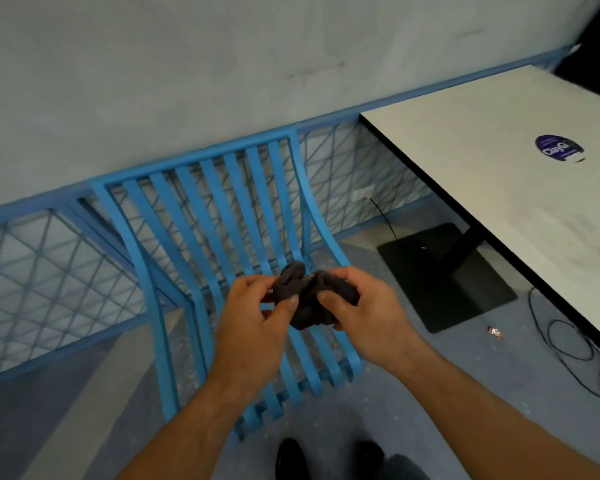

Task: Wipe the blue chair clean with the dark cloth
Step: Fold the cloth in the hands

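Both hands hold the dark cloth (309, 294) bunched up in the air, above the slatted seat of the blue chair (194, 209) and not touching it. The left hand (253, 323) pinches one side between thumb and curled fingers, so its grip is grasping the cloth; the right hand (371, 317) has its grip closed on the other side in the same way. Held like this between two hands, the cloth looks as if it is being gathered or refolded into a pad that fits the palm, which I judge to be preparation and not yet wiping

The chair stands on the floor (413, 403) with its back against a blue mesh railing (32, 265), directly in front of the person's shoes (290, 459), so seat and backrest slats are within easy reach. Its right side faces the near left corner of the table (465, 140), well apart from the black base plate (444, 275)

The only writing is on a dark purple oval sticker (556, 148) towards the right edge of the table; it seems to read "ClayGo", though the last letters are blurred. Smaller lines on it cannot be read

Loose cables (565, 344) and a small wrapper (495, 332) lie on the floor under the table's near edge
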Motion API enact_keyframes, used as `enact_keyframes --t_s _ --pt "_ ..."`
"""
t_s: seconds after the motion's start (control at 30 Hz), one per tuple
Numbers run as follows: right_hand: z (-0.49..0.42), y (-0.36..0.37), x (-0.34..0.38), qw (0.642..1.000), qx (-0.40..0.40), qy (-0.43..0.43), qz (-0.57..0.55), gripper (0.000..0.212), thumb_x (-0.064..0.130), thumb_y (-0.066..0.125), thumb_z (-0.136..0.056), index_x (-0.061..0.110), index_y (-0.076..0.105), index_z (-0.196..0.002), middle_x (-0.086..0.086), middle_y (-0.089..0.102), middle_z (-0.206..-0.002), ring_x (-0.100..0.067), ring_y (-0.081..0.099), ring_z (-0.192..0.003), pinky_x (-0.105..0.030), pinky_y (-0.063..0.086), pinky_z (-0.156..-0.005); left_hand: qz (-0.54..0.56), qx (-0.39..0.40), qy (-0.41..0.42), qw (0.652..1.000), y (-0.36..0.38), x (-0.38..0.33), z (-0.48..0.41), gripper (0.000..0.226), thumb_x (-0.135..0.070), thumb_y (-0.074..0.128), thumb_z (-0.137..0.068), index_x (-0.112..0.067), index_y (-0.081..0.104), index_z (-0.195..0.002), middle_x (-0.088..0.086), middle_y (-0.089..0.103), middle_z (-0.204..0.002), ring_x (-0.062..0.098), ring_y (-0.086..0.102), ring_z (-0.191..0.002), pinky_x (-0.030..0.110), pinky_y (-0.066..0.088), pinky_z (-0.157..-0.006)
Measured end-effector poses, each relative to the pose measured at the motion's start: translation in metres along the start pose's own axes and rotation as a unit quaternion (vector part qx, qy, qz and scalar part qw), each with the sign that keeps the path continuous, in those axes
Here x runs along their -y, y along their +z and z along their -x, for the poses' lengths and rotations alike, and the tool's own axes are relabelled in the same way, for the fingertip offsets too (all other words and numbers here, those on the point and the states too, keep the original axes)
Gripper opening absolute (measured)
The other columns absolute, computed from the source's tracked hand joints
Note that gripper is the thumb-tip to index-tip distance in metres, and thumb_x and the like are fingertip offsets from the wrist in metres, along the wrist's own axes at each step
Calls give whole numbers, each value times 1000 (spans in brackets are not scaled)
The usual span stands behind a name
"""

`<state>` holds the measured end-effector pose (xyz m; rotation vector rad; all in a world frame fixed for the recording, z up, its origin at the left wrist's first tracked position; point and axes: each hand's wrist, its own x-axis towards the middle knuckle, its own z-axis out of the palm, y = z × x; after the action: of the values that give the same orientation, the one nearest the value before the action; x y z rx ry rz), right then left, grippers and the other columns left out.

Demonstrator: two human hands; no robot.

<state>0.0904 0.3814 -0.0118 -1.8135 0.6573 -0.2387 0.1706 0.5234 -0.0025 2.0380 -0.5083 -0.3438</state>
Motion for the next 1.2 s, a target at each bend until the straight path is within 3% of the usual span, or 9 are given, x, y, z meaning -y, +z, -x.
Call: enact_keyframes --t_s 0.3,0.43,0.53,0.73,0.83,0.9,1.0,1.1,1.2 --pt "-17 -80 -6 998 -44 -4 -53 15 16 71 -87 21 71 -101 5 72 -86 -7 69 -82 -29 60 -72 17 14 28 999 56 -57 -13 13 -27 60 -94 -36 57 -102 -22 62 -87 -17 56 -81 1 42 -63" --pt "-34 -141 -30 997 -64 -20 -33 16 15 71 -87 22 69 -102 6 70 -89 -6 68 -82 -28 60 -73 25 0 26 999 117 -90 -24 17 -25 61 -93 -30 60 -109 -19 65 -92 -13 59 -83 2 44 -64" --pt "-49 -200 -49 998 -60 -32 -7 15 19 70 -88 25 69 -102 9 70 -88 0 67 -80 -18 57 -70 18 -7 34 999 172 -122 -33 18 -22 61 -93 -29 60 -109 -17 65 -91 -11 59 -82 3 45 -62" --pt "-77 -328 -80 993 -101 -38 54 17 26 69 -88 24 69 -105 11 70 -88 -1 65 -79 -14 55 -69 -46 0 85 995 282 -190 -68 22 -23 63 -91 -20 62 -113 -9 60 -103 5 59 -88 4 43 -67" --pt "-89 -383 -95 989 -136 -27 43 14 23 68 -88 23 69 -103 8 71 -89 -9 69 -80 -29 60 -74 -26 25 86 996 332 -223 -85 21 -22 64 -90 -20 62 -111 -9 61 -95 4 59 -81 5 43 -62" --pt "-99 -413 -102 987 -156 -17 30 12 19 68 -89 26 67 -99 9 70 -87 -11 70 -78 -35 61 -74 36 55 47 997 365 -239 -97 19 -20 64 -90 -23 60 -109 -11 61 -95 4 62 -81 10 51 -68" --pt "-115 -450 -114 983 -182 1 37 12 20 66 -90 24 66 -101 9 70 -88 -13 70 -79 -36 61 -77 215 94 -98 967 409 -257 -110 17 -9 64 -90 -20 58 -102 2 64 -104 17 69 -85 33 60 -73" --pt "-131 -475 -129 976 -209 21 53 21 20 65 -89 21 65 -110 8 68 -92 -14 68 -84 -35 59 -82 294 108 -162 936 444 -268 -118 15 -1 60 -92 -16 55 -95 8 64 -100 18 71 -76 30 60 -68" --pt "-147 -493 -146 969 -234 39 62 28 21 67 -88 20 62 -115 16 61 -88 -6 62 -82 -29 57 -78 278 125 -189 934 473 -271 -128 13 -7 60 -92 -13 54 -101 12 65 -102 24 72 -77 32 60 -67"
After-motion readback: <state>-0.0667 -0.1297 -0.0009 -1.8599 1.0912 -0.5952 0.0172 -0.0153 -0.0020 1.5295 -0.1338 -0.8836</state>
